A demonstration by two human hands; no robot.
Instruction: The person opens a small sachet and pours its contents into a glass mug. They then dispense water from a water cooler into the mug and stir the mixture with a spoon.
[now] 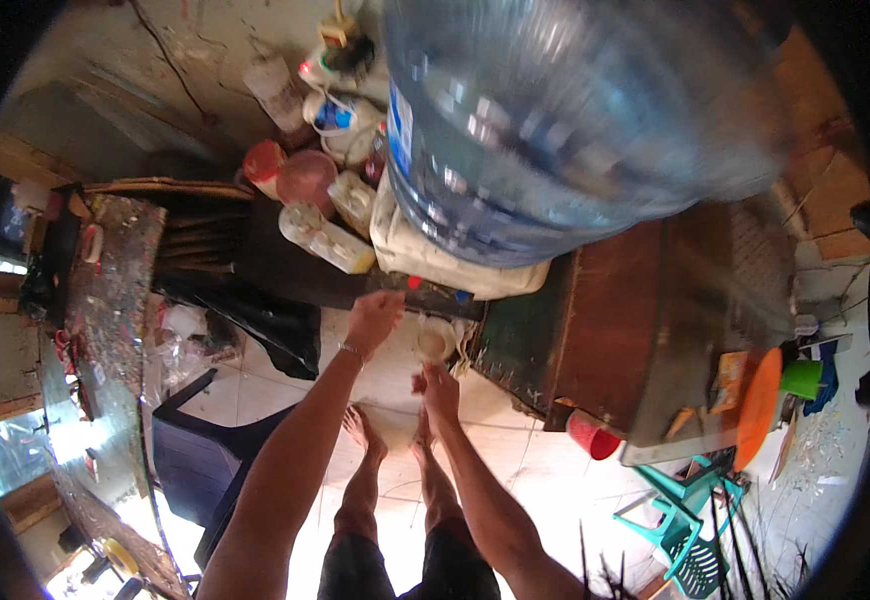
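My left hand (pixel 376 322), with a band at its wrist, is raised at the centre, its fingers curled near the front edge of a dark shelf (pixel 292 289); whether it holds something is not clear. My right hand (pixel 438 390) is lower and to the right, gripping a small pale round cup or ladle (pixel 435 341) that sticks out beyond the fingers. A large clear blue plastic water bottle (pixel 525 150) stands on a whitish plastic jerrycan (pixel 442 262) above both hands. A red cap (pixel 414 282) and a blue cap (pixel 462 296) show at the jerrycan's front.
Plastic jugs (pixel 326 240) and tubs crowd the shelf. A dark chair (pixel 202 457) stands at the left, beside a paint-spotted bench (pixel 112 292). At the right are a red-brown cabinet (pixel 607 322), a red cup (pixel 592 435) and a green plastic chair (pixel 686 517).
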